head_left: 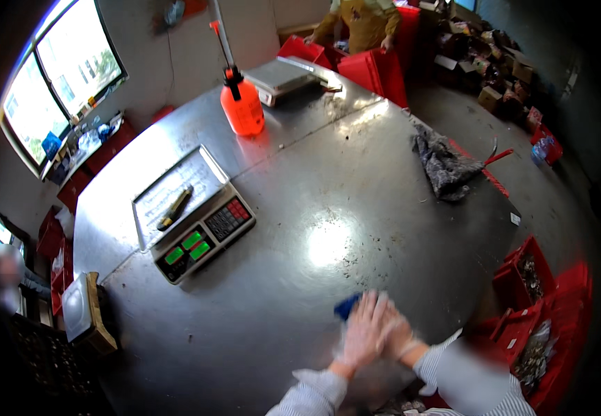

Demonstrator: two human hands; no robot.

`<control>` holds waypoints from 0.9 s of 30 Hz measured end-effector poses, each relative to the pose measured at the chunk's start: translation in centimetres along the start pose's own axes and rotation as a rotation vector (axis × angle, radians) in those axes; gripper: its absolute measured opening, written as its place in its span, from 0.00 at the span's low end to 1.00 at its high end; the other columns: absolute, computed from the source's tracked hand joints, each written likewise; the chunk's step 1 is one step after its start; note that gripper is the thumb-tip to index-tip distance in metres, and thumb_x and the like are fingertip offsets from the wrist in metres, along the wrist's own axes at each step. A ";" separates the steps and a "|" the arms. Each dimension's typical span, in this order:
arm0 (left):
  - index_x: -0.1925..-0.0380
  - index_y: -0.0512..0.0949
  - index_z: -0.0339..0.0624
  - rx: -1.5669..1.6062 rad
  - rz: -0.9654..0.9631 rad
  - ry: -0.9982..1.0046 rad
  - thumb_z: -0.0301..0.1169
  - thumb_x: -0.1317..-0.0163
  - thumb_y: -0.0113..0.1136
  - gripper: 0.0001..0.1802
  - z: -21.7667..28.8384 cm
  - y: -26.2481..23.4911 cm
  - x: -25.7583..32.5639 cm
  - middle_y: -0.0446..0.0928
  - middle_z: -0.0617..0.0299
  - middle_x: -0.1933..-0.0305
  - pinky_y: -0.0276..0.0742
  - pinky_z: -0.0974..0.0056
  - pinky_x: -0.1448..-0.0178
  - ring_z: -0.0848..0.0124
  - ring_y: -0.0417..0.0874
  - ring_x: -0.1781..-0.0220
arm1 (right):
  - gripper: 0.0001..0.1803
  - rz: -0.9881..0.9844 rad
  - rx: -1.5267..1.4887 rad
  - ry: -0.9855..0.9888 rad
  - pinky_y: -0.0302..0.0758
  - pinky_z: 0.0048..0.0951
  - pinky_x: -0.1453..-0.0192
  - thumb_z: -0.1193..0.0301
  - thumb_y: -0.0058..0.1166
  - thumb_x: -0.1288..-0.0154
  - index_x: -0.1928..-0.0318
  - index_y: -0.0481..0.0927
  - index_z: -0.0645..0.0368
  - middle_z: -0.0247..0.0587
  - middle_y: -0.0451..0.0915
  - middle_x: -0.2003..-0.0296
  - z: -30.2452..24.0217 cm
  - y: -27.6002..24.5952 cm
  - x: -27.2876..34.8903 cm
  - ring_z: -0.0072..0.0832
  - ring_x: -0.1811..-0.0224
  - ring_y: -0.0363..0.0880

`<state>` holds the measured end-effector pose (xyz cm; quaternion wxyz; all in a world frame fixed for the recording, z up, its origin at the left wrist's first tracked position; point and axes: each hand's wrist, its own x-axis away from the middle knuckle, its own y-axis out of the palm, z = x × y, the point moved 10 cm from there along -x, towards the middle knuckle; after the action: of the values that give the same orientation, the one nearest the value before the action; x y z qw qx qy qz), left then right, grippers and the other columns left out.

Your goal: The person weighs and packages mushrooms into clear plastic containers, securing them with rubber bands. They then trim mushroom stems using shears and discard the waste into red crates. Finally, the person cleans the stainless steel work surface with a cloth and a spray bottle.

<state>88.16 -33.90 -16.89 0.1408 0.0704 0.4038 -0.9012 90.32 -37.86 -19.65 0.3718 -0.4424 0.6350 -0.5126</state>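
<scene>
Near the front of the metal table (279, 284), my left hand (363, 331) and my right hand (399, 333) are pressed close together, both in thin translucent gloves. A small dark-blue piece (347, 306) sticks out by the left hand's fingers, against the tabletop. Most of it is hidden under the hands, so its kind cannot be made out. My left hand is closed over it. The right hand's fingers are largely covered by the left hand. Small dark specks (366, 281) lie scattered on the metal just beyond.
A digital scale (196, 215) carries a yellow-black utility knife (175, 208). Behind it stand an orange spray bottle (243, 109) and another scale (279, 80). A grey cloth (446, 166) lies at the right edge. Red crates (522, 270) flank the table; a person (363, 24) handles red bins at the back.
</scene>
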 end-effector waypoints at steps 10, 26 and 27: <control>0.42 0.77 0.42 -0.382 0.270 0.198 0.36 0.34 0.53 0.22 -17.1 -5.3 -35.6 0.70 0.46 0.30 0.59 0.47 0.22 0.45 0.67 0.27 | 0.36 0.185 0.041 -0.051 0.51 0.49 0.19 0.49 0.54 0.35 0.29 0.67 0.48 0.43 0.67 0.28 21.2 -6.3 -33.1 0.37 0.24 0.61; 0.27 0.57 0.26 0.028 0.490 -0.644 0.37 0.23 0.43 0.32 -9.5 -7.7 -9.1 0.55 0.34 0.23 0.47 0.45 0.18 0.39 0.54 0.21 | 0.25 0.003 -0.373 -0.608 0.72 0.45 0.36 0.72 0.57 0.47 0.45 0.81 0.52 0.44 0.82 0.55 8.0 -5.3 -24.0 0.41 0.49 0.80; 0.26 0.57 0.28 -0.149 0.550 -0.605 0.35 0.22 0.40 0.30 -11.4 -9.3 -10.2 0.55 0.36 0.22 0.46 0.47 0.18 0.44 0.53 0.19 | 0.28 0.268 -0.261 -0.507 0.71 0.45 0.33 0.72 0.58 0.48 0.42 0.80 0.48 0.44 0.83 0.50 11.9 -6.0 -28.3 0.43 0.44 0.79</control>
<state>95.08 -17.45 -15.42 0.4934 -0.1026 0.3745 -0.7783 111.85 -15.56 -15.55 0.5224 -0.5125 0.6353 -0.2467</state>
